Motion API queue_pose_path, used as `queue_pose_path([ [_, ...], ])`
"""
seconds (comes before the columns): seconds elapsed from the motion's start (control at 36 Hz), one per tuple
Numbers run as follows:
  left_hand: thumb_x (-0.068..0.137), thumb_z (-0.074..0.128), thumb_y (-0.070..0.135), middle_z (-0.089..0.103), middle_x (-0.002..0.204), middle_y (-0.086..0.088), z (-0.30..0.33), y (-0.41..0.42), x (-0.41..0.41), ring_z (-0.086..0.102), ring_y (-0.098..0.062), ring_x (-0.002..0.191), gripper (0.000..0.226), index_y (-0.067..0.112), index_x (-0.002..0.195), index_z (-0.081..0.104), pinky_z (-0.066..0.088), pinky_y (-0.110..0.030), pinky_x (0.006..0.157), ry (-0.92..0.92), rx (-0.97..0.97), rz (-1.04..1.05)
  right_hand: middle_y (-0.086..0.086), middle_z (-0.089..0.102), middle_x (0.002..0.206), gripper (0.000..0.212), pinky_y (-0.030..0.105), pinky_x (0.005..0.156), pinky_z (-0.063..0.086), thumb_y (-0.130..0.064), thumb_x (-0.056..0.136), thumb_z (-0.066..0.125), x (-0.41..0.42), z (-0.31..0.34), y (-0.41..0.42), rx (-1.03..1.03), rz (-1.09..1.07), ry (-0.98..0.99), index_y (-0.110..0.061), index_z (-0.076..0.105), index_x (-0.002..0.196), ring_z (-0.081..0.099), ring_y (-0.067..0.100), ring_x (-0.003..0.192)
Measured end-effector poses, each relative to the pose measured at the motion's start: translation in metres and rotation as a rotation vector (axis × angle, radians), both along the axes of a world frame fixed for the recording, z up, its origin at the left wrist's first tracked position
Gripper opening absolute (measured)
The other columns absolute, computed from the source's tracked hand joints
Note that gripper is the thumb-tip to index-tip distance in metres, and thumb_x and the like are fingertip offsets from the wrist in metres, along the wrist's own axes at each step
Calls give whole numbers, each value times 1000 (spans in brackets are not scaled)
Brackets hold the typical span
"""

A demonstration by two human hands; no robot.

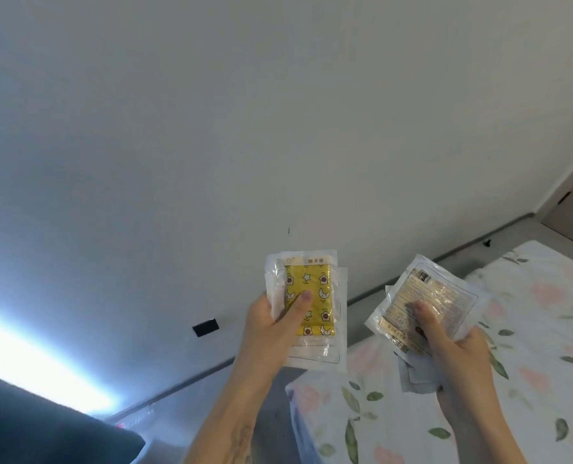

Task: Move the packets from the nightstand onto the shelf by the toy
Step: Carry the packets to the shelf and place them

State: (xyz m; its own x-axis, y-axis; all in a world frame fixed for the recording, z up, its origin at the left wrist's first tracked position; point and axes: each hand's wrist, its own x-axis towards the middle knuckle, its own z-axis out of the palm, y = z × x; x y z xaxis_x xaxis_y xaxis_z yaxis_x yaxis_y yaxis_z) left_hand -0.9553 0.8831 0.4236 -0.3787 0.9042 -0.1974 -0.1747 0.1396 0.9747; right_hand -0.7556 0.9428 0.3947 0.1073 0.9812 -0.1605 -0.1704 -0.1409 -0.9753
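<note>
Above a floral bedspread (pixel 529 329), the left hand (pixel 271 333) pinches a yellow-patterned packet stack (pixel 308 296), thumb on its face; the right hand (pixel 459 353) grips a pale printed stack (pixel 429 303). Both look light, limp and slick (best pinched across the middle). Each stack perhaps holds 2 or 3. Nightstand, shelf and toy lie out of view.

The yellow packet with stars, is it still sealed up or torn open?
Cannot tell. The yellow packet lies flat inside clear wrapping, held by the left hand, whose thumb covers part.
</note>
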Motion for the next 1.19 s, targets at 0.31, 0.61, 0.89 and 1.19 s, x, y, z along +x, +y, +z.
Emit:
queue_pose_path([
  [0.31, 87, 63, 24, 76, 85, 7, -15, 151, -97, 73, -9, 76, 14, 22, 100, 67, 55, -18, 58, -21, -15, -167, 7, 73, 100, 46, 25, 63, 59, -32, 70, 72, -91, -16, 123, -51, -181, -5, -12, 67, 111, 70, 25, 91],
  [0.61, 87, 65, 28, 76, 91, 5, 7, 301, -155, 73, -13, 83, 17, 21, 101, 69, 58, -23, 70, 50, 47, -461, 0, 75, 93, 17, 39, 79, 56, -24, 84, 68, -158, 9, 222, 6, -406, -41, -20, 69, 101, 72, 19, 87],
  [0.89, 85, 65, 33, 76, 91, 7, 4, 385, -122, 73, -10, 82, 18, 25, 101, 67, 59, -23, 69, 38, 69, -653, -7, 76, 88, 14, 32, 71, 55, -24, 84, 67, -143, 14, 269, 11, -587, -43, -23, 68, 98, 73, 12, 81],
  [1.19, 86, 63, 32, 75, 86, 14, -24, 510, -35, 72, -6, 79, 13, 28, 98, 66, 56, -16, 63, 82, 80, -748, 0, 75, 93, 28, 31, 68, 56, -25, 83, 69, -61, 0, 372, -9, -713, -29, -16, 65, 109, 73, 15, 81],
])
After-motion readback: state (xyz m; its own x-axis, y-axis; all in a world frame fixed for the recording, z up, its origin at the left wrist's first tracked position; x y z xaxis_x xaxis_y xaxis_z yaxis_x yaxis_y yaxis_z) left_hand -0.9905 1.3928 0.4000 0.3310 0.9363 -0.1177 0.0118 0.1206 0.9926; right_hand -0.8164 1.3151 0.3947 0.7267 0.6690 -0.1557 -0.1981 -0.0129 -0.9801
